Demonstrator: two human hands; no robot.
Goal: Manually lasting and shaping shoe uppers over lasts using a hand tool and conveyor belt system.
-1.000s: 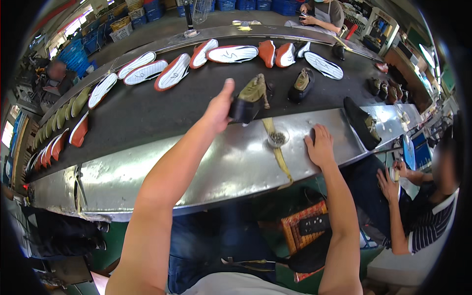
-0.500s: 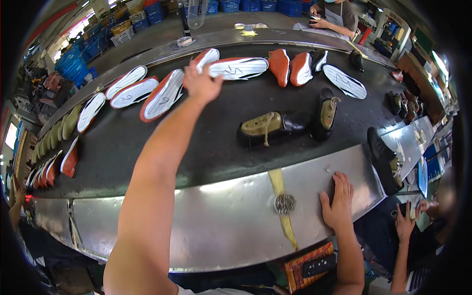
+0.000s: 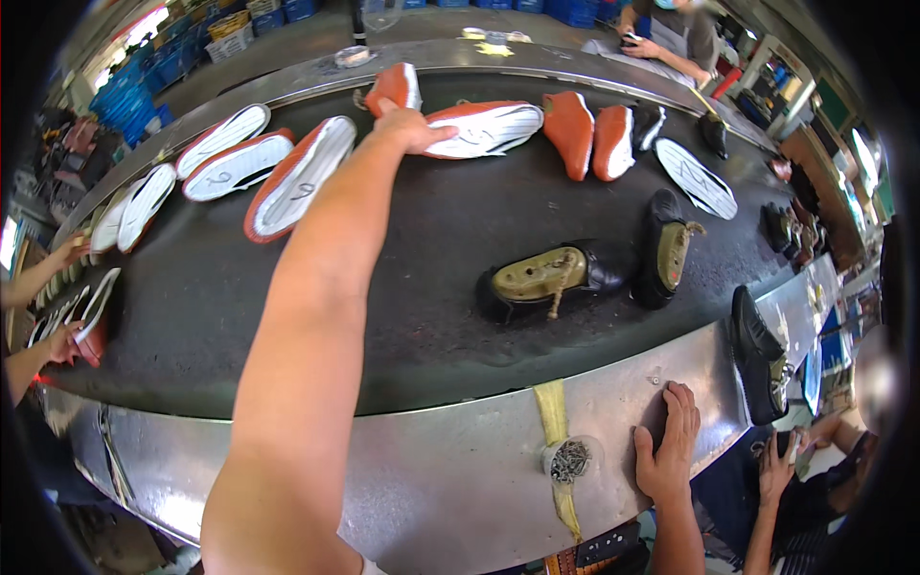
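My left hand [image 3: 407,129] reaches across to the far row of shoes. Its fingers are on the lower part of a small orange shoe with a white sole [image 3: 395,84], tilted up. The thumb stretches right over the end of a longer orange shoe lying sole-up [image 3: 494,129]; the other fingertips are hidden. My right hand [image 3: 668,446] lies flat and empty on the metal table edge [image 3: 422,479]. Left of it is a clear cup of small nails [image 3: 572,460] on a yellow strip [image 3: 553,407]. Two black shoes with olive lasts [image 3: 541,275] [image 3: 663,249] lie mid-table.
More orange shoes [image 3: 302,182] lie along the far left; others [image 3: 570,134] stand to the right. Another person's hands [image 3: 62,345] handle shoes at the far left. A black shoe [image 3: 759,355] sits by the right corner. Co-workers [image 3: 666,43] [image 3: 786,470] sit opposite and at right.
The small orange shoe under my left hand now stands more tilted up, its orange side showing. Another person's hands have come in at the left. My right hand stays put; the view has shifted.
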